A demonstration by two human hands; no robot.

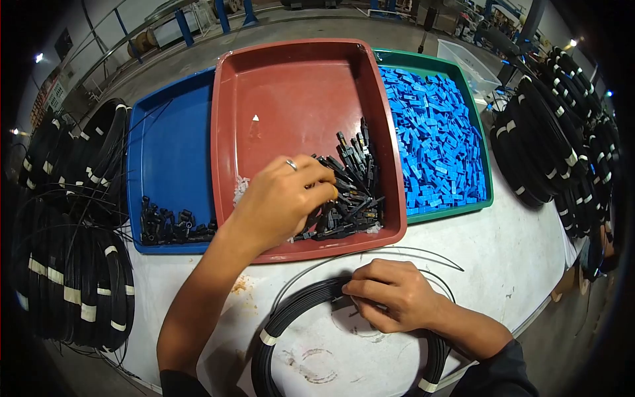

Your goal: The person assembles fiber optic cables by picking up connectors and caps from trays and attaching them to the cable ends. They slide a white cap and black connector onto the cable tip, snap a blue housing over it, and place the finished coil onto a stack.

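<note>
My left hand [288, 195], with a ring on one finger, reaches into the red tray [284, 86]. Its fingers curl down over a pile of slim black connector pieces [350, 205]; the fingertips are partly hidden, and what they grip cannot be made out. Below the tray, my right hand [390, 298] is closed on the upper part of a coil of black cable [264, 357], which is bound with white tape. A loose cable end [430, 255] curves out above the right hand.
Left stands a blue tray [172, 132] holding small black parts [165, 225]; right, a green tray [489, 178] full of blue clips [436, 139]. Small clear pieces [241, 188] lie in the red tray. Taped cable coils are stacked left [73, 284] and right [536, 139] of the white table [516, 258].
</note>
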